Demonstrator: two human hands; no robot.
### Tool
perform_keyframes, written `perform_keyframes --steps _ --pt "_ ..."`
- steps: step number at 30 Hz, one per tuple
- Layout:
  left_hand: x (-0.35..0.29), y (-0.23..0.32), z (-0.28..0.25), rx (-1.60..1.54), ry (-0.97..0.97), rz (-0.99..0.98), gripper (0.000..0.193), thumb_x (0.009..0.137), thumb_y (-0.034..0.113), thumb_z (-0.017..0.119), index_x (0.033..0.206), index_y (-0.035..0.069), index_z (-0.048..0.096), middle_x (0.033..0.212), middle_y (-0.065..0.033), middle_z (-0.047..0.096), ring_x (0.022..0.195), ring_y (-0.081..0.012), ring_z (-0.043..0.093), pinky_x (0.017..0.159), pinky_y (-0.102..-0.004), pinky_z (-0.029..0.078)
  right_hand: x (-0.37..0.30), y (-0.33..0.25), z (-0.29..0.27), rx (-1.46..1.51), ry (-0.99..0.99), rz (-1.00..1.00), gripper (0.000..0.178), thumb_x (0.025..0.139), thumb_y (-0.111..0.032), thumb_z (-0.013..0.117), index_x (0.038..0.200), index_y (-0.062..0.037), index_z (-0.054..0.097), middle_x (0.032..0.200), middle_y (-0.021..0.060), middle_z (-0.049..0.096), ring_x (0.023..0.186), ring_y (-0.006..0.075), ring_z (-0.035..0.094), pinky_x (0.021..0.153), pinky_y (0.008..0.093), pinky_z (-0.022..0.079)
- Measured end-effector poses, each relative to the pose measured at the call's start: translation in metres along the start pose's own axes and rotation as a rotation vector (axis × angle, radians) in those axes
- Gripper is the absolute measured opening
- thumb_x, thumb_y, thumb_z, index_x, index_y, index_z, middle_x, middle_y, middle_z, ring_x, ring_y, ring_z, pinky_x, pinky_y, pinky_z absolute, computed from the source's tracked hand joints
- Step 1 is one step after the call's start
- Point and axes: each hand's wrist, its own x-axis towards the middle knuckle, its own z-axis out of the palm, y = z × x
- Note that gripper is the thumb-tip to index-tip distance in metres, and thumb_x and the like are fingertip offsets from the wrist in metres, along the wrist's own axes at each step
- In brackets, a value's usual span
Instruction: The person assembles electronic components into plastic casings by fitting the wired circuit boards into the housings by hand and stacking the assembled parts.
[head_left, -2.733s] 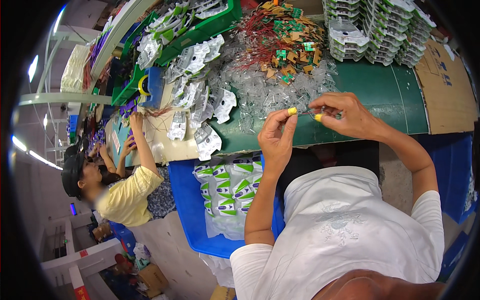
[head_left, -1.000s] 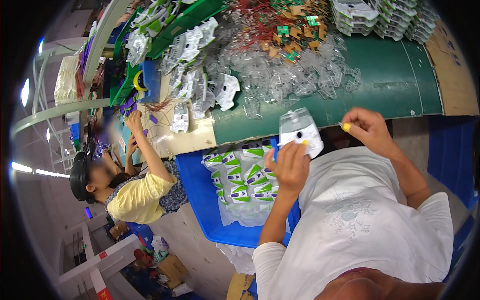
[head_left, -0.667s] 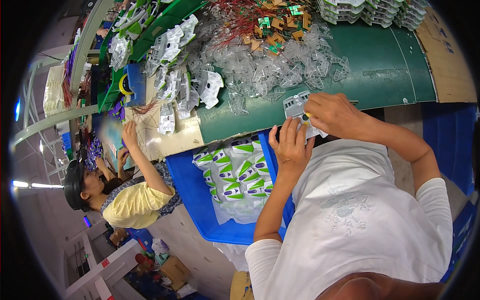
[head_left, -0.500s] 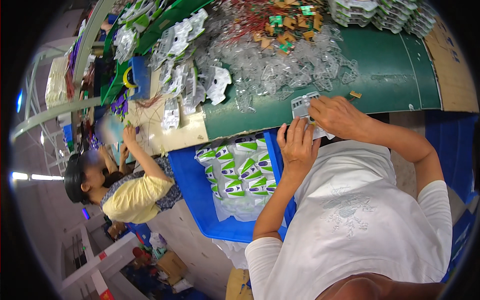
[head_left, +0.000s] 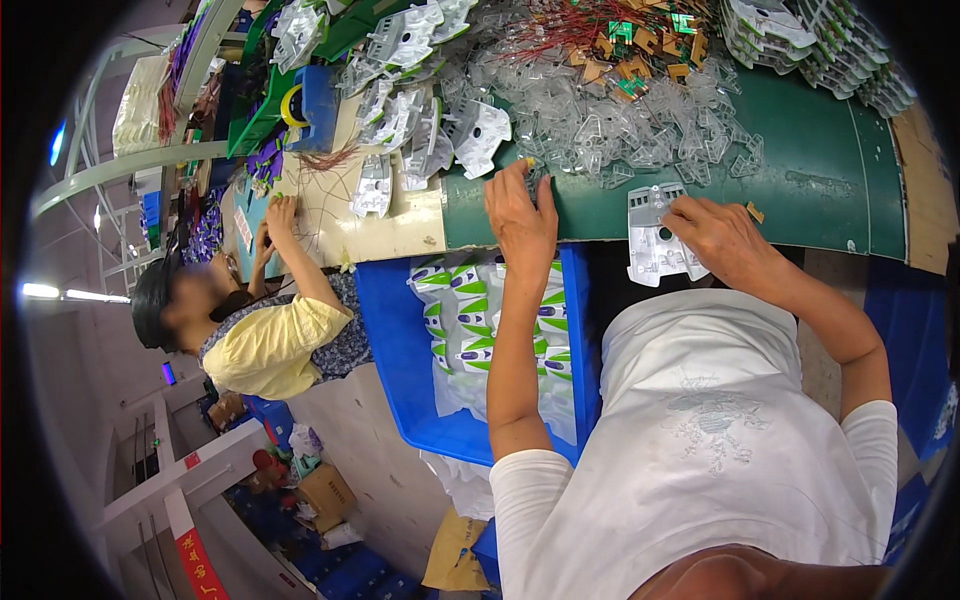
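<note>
My right hand (head_left: pixel 728 238) grips a light grey plastic housing (head_left: pixel 652 215) by its right side, at the front edge of the green table (head_left: pixel 590 212). The housing shows slots along its top and a round hole in the middle. My left hand (head_left: pixel 522 220) is stretched over the table, thumb and forefinger apart, beside a heap of clear plastic parts (head_left: pixel 620 130). A small yellowish spot shows at its fingertips; I cannot make out what it is. Just left of that hand lie loose white-and-green housings (head_left: pixel 483 140).
Below the table edge stands a blue bin (head_left: pixel 400 400) with bagged white-and-green items (head_left: pixel 475 352). Small brown and green boards (head_left: pixel 630 68) with red wires lie at the back. Stacked housings (head_left: pixel 765 35) stand far right. A co-worker in yellow (head_left: pixel 275 345) works at the left.
My left hand has left the housing and moved left and forward to the clear parts. My right hand keeps the housing, now more fully in view. The whole view has shifted slightly.
</note>
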Motion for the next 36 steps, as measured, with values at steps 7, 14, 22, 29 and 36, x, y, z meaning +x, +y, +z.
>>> perform_keyframes --steps 7,14,22,29,36 --pt "-0.024 0.029 -0.026 -0.225 -0.037 -0.042 0.028 0.082 0.006 0.072 0.106 -0.001 0.06 0.094 -0.0156 0.064 0.088 -0.0334 0.062 0.076 -0.0406 0.048 0.001 0.009 -0.006 0.048 -0.072 -0.023 0.023 0.073 0.004 0.06 0.096 0.001 0.059 0.097 0.0115 0.054 0.083 0.0295 0.063 0.064 0.0426 0.05" --pt "-0.048 0.068 0.002 -0.488 -0.125 0.209 0.028 0.077 -0.005 0.069 0.105 -0.003 0.063 0.1 -0.0154 0.064 0.094 -0.0334 0.063 0.081 -0.0396 0.051 0.006 0.018 -0.004 0.016 -0.071 -0.127 0.018 0.073 0.0 0.062 0.092 0.0002 0.058 0.089 0.0099 0.054 0.077 0.0275 0.063 0.059 0.0417 0.051" --pt "-0.035 0.069 0.01 -0.244 -0.219 0.515 0.028 0.072 -0.006 0.066 0.1 -0.003 0.067 0.102 -0.0132 0.064 0.096 -0.0302 0.063 0.082 -0.0394 0.051 0.006 0.024 0.002 0.0 -0.023 -0.195 0.018 0.074 -0.002 0.063 0.09 -0.0013 0.056 0.082 0.0085 0.053 0.073 0.0258 0.062 0.056 0.0402 0.05" --pt "-0.038 0.076 0.016 -0.196 -0.2 0.465 0.024 0.076 0.002 0.072 0.099 0.0 0.069 0.1 -0.0106 0.066 0.099 -0.0275 0.063 0.081 -0.0388 0.05 0.007 0.022 -0.004 0.107 -0.033 -0.109 0.015 0.078 -0.003 0.062 0.089 -0.0017 0.053 0.078 0.0111 0.055 0.074 0.0287 0.063 0.055 0.041 0.048" --pt "-0.05 0.076 0.036 -0.476 -0.084 0.289 0.033 0.075 -0.003 0.074 0.107 0.0 0.067 0.09 -0.0088 0.069 0.087 -0.0275 0.064 0.078 -0.0376 0.048 0.011 0.026 -0.001 0.176 0.155 0.082 0.013 0.08 -0.009 0.067 0.083 -0.0021 0.057 0.085 0.0104 0.053 0.072 0.0304 0.062 0.055 0.0419 0.048"
